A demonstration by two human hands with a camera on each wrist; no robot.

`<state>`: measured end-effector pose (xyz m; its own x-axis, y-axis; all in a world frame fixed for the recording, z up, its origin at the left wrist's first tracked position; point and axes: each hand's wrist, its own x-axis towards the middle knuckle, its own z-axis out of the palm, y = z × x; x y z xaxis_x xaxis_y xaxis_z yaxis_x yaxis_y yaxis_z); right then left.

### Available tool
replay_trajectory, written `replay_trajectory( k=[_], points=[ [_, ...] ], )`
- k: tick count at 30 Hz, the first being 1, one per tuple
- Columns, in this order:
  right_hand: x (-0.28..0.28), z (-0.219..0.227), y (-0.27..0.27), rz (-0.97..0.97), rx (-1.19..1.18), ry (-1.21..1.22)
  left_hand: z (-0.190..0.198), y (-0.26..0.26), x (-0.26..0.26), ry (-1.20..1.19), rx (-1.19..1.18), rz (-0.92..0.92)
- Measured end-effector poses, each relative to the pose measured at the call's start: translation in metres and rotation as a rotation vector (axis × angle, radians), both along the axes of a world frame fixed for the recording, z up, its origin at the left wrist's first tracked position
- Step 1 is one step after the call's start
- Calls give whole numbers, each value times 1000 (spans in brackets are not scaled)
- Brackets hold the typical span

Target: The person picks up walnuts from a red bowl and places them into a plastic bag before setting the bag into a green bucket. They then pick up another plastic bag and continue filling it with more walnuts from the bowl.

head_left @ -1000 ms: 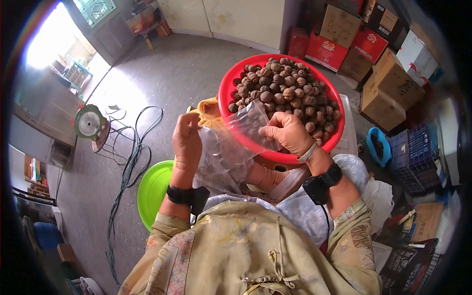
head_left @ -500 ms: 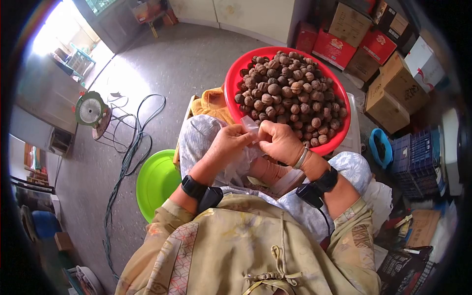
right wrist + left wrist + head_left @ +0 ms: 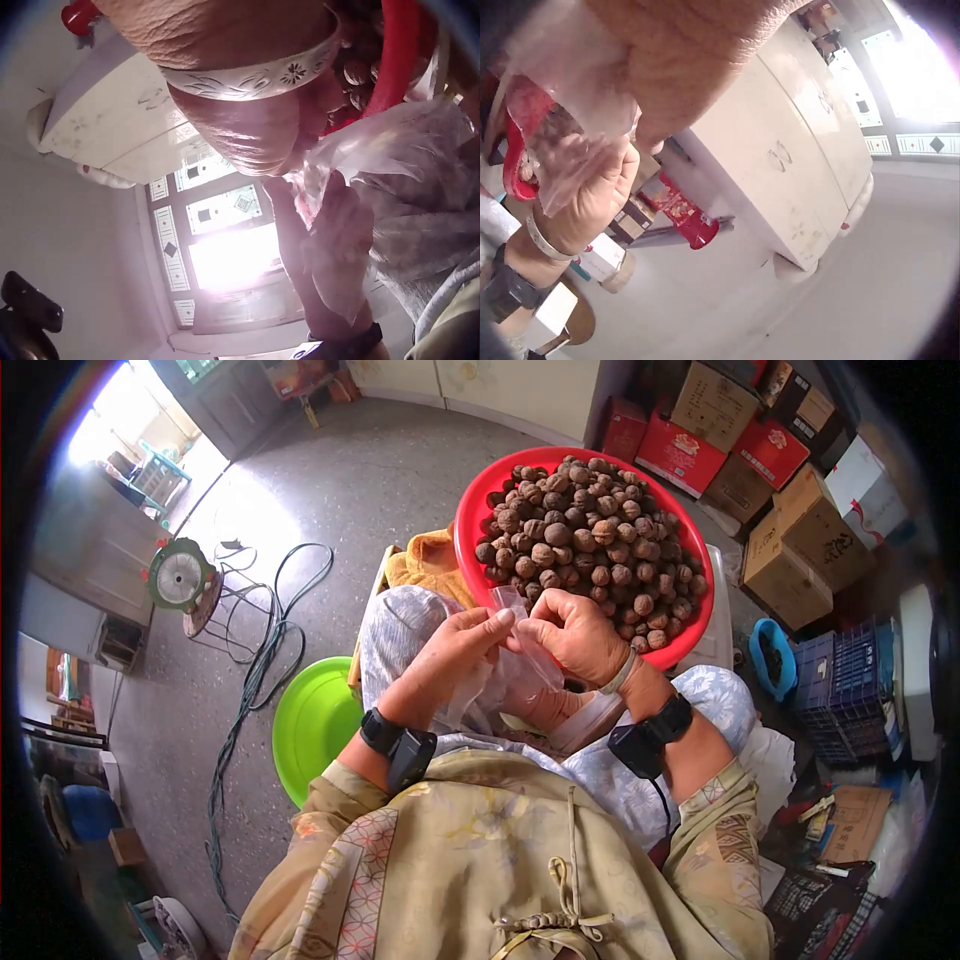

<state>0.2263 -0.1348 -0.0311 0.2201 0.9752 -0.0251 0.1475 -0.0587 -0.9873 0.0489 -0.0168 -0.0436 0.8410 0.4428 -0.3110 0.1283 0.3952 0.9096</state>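
A clear plastic bag (image 3: 541, 663) hangs between the two hands, above the lap at the near rim of a red basin (image 3: 467, 545). My left hand (image 3: 452, 660) pinches it between thumb and fingers, the thumb lying along the top. Right beside it, the right hand (image 3: 580, 642) grips the bag with curled fingers. Seen from the right wrist, the crumpled film (image 3: 409, 142) spreads out from the meeting fingertips. In the left wrist view, loose plastic (image 3: 574, 169) covers part of the right hand. Walnuts (image 3: 600, 540) are heaped in the basin.
A green basin (image 3: 310, 730) sits on the floor at the left, near a coiled cable (image 3: 270, 680) and a round dial scale (image 3: 181, 576). An orange towel (image 3: 430, 567) lies by the red basin. Cardboard boxes (image 3: 800, 545) and a dark crate (image 3: 845, 690) stand at the right.
One second ago the hands were apart with the bag spread between them. They came together at the basin's near rim, and the bag now hangs bunched. Since half a second ago they barely moved.
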Motion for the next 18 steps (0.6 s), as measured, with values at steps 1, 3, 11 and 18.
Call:
replay_trajectory(
  k=[1,3,11,18],
  points=[
    [0,2,0,-30,-5,-119,1,0,0,0,-1,2],
    [-1,3,0,-27,1,-144,7,-2,1,104,90,2],
    [5,-10,5,-71,27,-151,9,0,-1,9,96,-5],
    [-4,3,3,-29,28,-138,9,3,3,114,194,15]
  ],
)
